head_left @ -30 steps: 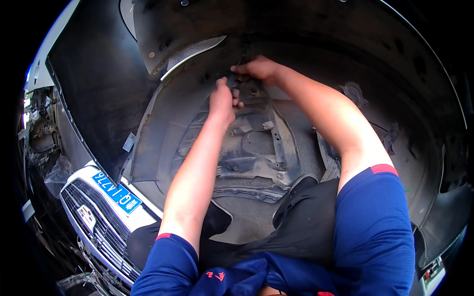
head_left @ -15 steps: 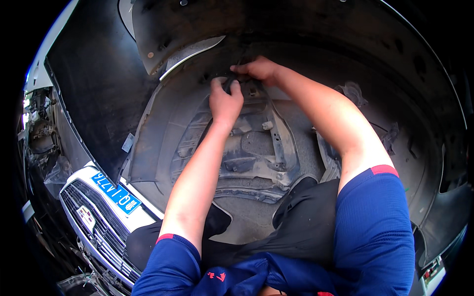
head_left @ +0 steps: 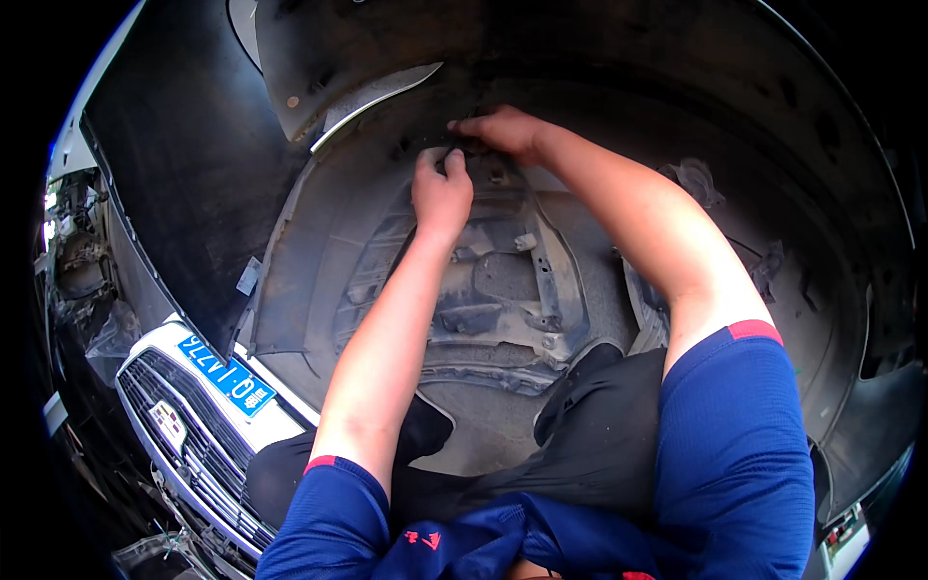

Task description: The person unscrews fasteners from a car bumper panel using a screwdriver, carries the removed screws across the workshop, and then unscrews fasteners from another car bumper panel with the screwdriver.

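Observation:
A dusty, dark plastic car panel with ribs and cut-outs (head_left: 503,275) lies in front of me between my knees. At its far end, my left hand (head_left: 442,193) is closed, thumb and fingers pinched around a dark piece I cannot make out against the black surroundings. Just beyond it and to the right, my right hand (head_left: 501,131) reaches in with bent fingers, the index finger pointing left. Its fingertips are close to the left hand's, at the panel's far edge. Whatever sits under the right fingers is hidden in shadow.
A large dark curved panel (head_left: 580,92) arches around the far side. To the left lies a white car front with a grille (head_left: 184,454) and a blue number plate (head_left: 227,375). Crumpled clear plastic (head_left: 696,181) lies at right, beyond my right forearm.
My left fingers have tipped slightly, and the dark piece between them shows less than before. My right hand has shifted a little left and stays at the far edge.

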`<state>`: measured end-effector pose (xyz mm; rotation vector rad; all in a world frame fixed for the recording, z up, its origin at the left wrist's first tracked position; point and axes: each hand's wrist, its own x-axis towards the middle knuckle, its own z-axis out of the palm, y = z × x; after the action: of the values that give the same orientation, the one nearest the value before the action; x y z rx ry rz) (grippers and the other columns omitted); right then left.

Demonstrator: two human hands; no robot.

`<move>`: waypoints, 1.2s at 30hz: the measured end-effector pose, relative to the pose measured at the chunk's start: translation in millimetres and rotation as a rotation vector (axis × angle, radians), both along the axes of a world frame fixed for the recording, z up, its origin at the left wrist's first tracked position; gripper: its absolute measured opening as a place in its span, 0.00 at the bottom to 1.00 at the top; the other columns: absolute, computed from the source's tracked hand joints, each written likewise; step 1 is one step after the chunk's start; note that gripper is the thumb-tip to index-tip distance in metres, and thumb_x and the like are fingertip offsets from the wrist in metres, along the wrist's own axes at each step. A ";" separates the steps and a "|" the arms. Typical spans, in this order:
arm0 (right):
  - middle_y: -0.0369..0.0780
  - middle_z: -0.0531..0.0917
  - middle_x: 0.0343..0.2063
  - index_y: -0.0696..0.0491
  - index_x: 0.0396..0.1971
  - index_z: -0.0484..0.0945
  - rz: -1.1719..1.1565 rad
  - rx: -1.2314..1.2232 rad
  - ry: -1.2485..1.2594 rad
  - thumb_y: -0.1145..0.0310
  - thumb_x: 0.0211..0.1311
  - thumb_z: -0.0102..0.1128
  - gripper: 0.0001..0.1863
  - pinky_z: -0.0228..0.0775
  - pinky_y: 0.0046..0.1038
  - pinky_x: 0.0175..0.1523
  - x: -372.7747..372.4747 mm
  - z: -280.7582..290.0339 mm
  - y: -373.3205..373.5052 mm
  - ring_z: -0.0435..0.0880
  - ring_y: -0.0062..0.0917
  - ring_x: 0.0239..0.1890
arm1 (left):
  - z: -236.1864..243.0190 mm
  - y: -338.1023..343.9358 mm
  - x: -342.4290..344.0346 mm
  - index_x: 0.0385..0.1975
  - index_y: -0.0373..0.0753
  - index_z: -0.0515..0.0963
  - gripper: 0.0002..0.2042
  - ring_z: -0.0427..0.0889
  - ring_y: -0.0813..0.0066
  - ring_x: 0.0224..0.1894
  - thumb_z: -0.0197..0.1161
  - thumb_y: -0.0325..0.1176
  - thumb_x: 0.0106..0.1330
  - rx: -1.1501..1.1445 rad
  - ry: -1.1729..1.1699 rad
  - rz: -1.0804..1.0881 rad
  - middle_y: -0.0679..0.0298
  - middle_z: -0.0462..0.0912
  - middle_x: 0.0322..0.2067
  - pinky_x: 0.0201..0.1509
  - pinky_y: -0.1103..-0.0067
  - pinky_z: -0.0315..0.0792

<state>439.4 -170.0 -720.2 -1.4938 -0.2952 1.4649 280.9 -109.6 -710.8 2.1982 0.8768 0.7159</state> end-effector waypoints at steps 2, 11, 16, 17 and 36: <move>0.42 0.85 0.40 0.59 0.46 0.82 -0.062 0.014 0.256 0.67 0.65 0.66 0.15 0.79 0.35 0.47 0.9 11.5 -3.4 0.83 0.27 0.42 | 23.8 4.3 8.3 0.42 0.39 0.73 0.14 0.64 0.76 0.17 0.50 0.44 0.74 -1.276 -0.050 0.286 0.66 0.70 0.20 0.26 0.72 0.66; 0.40 0.86 0.35 0.57 0.42 0.84 -0.051 0.033 0.026 0.62 0.66 0.66 0.13 0.80 0.35 0.42 -0.2 9.8 -5.7 0.84 0.29 0.38 | 8.3 1.4 -5.1 0.47 0.35 0.74 0.16 0.69 0.78 0.20 0.51 0.43 0.73 -0.535 0.061 0.082 0.66 0.71 0.21 0.29 0.73 0.70; 0.42 0.84 0.39 0.59 0.43 0.82 -0.319 -0.053 0.198 0.56 0.72 0.57 0.19 0.77 0.34 0.40 9.5 2.1 0.9 0.82 0.28 0.34 | 26.8 -6.7 10.0 0.52 0.36 0.74 0.17 0.66 0.78 0.19 0.51 0.42 0.73 -1.216 0.040 0.231 0.65 0.73 0.24 0.28 0.73 0.69; 0.43 0.84 0.39 0.58 0.44 0.81 -0.469 -0.031 0.232 0.55 0.74 0.54 0.20 0.76 0.34 0.40 11.7 1.7 4.0 0.82 0.28 0.34 | 28.3 -1.6 11.2 0.44 0.38 0.75 0.15 0.62 0.79 0.18 0.48 0.44 0.74 -1.462 -0.025 0.335 0.66 0.72 0.23 0.26 0.76 0.65; 0.52 0.86 0.46 0.64 0.49 0.82 -0.399 -0.077 -0.205 0.55 0.58 0.65 0.27 0.75 0.33 0.53 -13.4 -6.7 29.3 0.86 0.35 0.49 | 43.9 -3.4 -9.8 0.40 0.39 0.72 0.12 0.71 0.77 0.22 0.54 0.42 0.74 -1.328 0.161 0.025 0.65 0.75 0.26 0.25 0.75 0.72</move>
<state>426.0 -140.8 -726.9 -1.6569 -0.0562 1.0187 271.1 -113.0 -666.9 1.0352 1.0183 -0.1103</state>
